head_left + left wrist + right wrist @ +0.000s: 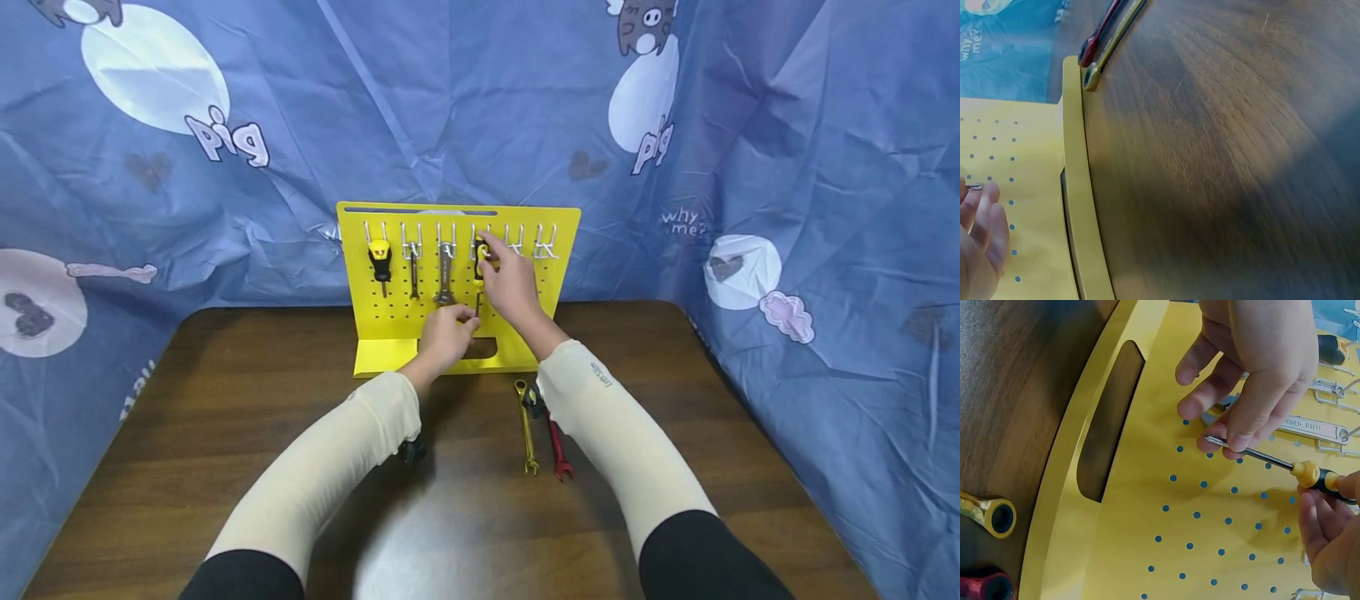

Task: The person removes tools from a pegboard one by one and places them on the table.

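Note:
In front of an upright yellow pegboard (pixel 465 325), both hands hold one screwdriver (pixel 1270 459) with a yellow-and-black handle and a thin metal shaft. My left hand (pixel 444 336) pinches the shaft near its tip between thumb and finger, its other fingers loosely bent. At the handle end, the fingers of my right hand (pixel 512 283) grip the black part. The handle is up beside a metal hook, with the shaft pointing down; whether it touches the hook cannot be told. In the left wrist view only some fingers (pixel 985 231) and the shaft tip show.
A stubby screwdriver (pixel 380 262), a small wrench (pixel 414 273) and a larger wrench (pixel 446 275) hang on hooks to the left. Further hooks (pixel 545 247) are on the right. A gold wrench (pixel 527 433) and red wrench (pixel 558 454) lie on the wooden table (pixel 465 533).

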Tool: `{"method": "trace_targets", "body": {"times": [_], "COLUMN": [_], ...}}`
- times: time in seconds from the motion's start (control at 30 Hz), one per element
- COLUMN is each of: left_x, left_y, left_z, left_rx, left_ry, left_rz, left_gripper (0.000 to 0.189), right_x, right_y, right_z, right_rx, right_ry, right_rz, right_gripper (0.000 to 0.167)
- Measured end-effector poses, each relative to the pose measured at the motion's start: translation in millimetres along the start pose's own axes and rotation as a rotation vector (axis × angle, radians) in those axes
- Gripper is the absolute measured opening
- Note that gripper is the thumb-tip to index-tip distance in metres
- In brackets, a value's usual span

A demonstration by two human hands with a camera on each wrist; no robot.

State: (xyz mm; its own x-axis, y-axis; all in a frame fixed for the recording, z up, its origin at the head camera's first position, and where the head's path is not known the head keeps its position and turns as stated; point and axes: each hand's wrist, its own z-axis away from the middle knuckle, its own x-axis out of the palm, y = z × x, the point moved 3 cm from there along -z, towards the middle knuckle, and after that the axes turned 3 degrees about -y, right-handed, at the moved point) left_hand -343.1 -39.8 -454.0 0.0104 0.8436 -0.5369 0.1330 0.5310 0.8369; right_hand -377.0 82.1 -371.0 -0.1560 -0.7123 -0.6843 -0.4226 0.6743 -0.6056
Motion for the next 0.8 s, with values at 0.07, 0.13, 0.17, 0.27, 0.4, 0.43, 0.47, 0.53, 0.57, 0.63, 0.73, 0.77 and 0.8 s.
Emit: {"method": "trace_targets", "body": {"times": [0.07,0.13,0.17,0.27,0.4,0.43,0.47,0.53,0.57,0.63,0.73,0.77,0.8], "left_x": [-0.6,-0.7,-0.4,0.7,0.8,0.7,0.7,0.7,1.0,1.6,1.8,1.6,1.2], "left_y": [1.2,2.6,3.3,5.7,6.0,6.0,5.5,5.2,5.1,5.5,7.2,8.0,8.7], "left_z": [0.4,1.2,1.6,3.1,5.3,5.9,6.3,7.6,8.0,8.7,8.4,8.0,7.8], "left_rx": [0.001,-0.003,-0.007,-0.01,-0.012,-0.012,-0.01,-0.01,-0.006,-0.001,0.016,0.023,0.028], "left_ry": [0.001,0.0,-0.002,-0.005,0.0,0.0,0.0,-0.001,0.001,-0.005,-0.007,-0.008,-0.011], "left_rz": [0.004,0.013,0.021,0.043,0.061,0.061,0.06,0.06,0.058,0.059,0.062,0.062,0.063], "left_gripper": [0.023,0.023,0.023,0.022,0.018,0.017,0.016,0.015,0.014,0.014,0.014,0.013,0.013], "right_x": [-0.8,-1.5,-1.9,-2.9,-2.5,-2.2,-1.9,-1.6,-1.4,-1.8,-3.7,-4.6,-5.6], "right_y": [-0.3,-0.7,-1.1,-2.7,-6.6,-7.2,-7.8,-8.4,-8.2,-7.6,-7.5,-7.6,-8.0], "right_z": [-0.4,-0.5,-0.3,0.1,1.0,1.2,1.6,2.9,3.2,3.6,2.1,1.1,0.2], "right_rx": [0.004,0.01,0.014,0.021,0.02,0.019,0.02,0.026,0.031,0.047,0.066,0.07,0.074], "right_ry": [0.008,0.01,0.009,0.006,0.001,-0.002,-0.005,-0.008,-0.009,-0.016,-0.024,-0.028,-0.03], "right_rz": [-0.02,-0.035,-0.039,-0.041,-0.03,-0.028,-0.028,-0.028,-0.027,-0.017,0.005,0.013,0.015], "right_gripper": [0.048,0.048,0.048,0.047,0.047,0.047,0.047,0.047,0.047,0.047,0.047,0.047,0.047]}}
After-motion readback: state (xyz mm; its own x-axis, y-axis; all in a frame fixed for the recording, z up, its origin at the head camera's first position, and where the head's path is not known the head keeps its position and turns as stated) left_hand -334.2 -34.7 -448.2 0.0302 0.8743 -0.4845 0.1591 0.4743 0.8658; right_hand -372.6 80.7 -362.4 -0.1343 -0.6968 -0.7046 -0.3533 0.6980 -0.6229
